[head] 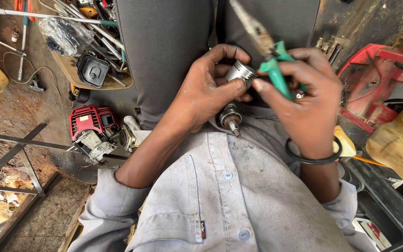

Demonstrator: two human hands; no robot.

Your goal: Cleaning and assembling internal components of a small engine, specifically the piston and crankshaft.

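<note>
Silver piston [240, 72] pinched in my left hand [206, 91], green-handled pliers [267, 58] clamped in my right hand [304, 100].
The piston sits just left of the pliers' handles, touching my right thumb; the pliers' long axis runs up and far-left past it.

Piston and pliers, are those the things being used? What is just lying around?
In use:
- left hand holds the silver piston
- right hand holds the green-handled pliers
- metal shaft part just below the piston

Lying about:
- red small engine
- tray of tools
- yellowish jug
- red housing
</note>
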